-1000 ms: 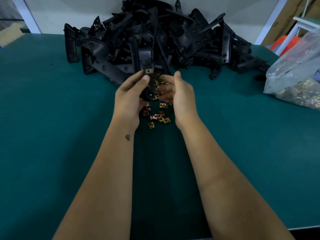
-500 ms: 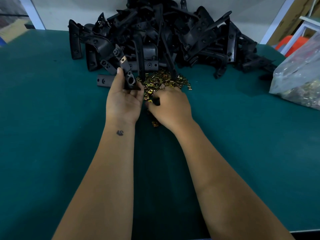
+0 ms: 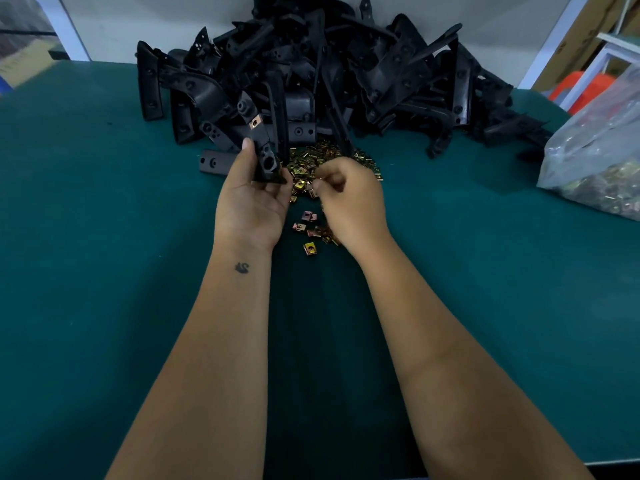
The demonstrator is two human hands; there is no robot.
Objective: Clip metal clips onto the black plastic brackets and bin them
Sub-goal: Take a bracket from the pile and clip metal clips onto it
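My left hand (image 3: 251,202) grips a black plastic bracket (image 3: 260,147) upright, palm up, with one brass-coloured metal clip (image 3: 255,123) seated on its upper part. Just to the right, my right hand (image 3: 349,199) pinches a small metal clip (image 3: 314,188) between thumb and fingertips, above the loose pile of metal clips (image 3: 311,161). Several more clips (image 3: 310,232) lie scattered on the green table between my wrists. Behind both hands rises a big heap of black brackets (image 3: 329,74).
A clear plastic bag (image 3: 595,157) full of clips sits at the right edge of the green table (image 3: 104,271). One flat black bracket (image 3: 213,162) lies alone left of my left hand. An orange stool (image 3: 571,88) stands beyond the table's far right corner.
My left hand swung the clipped bracket leftward and tilted it up. My right hand dropped onto the clip pile, then lifted slightly with one clip pinched.
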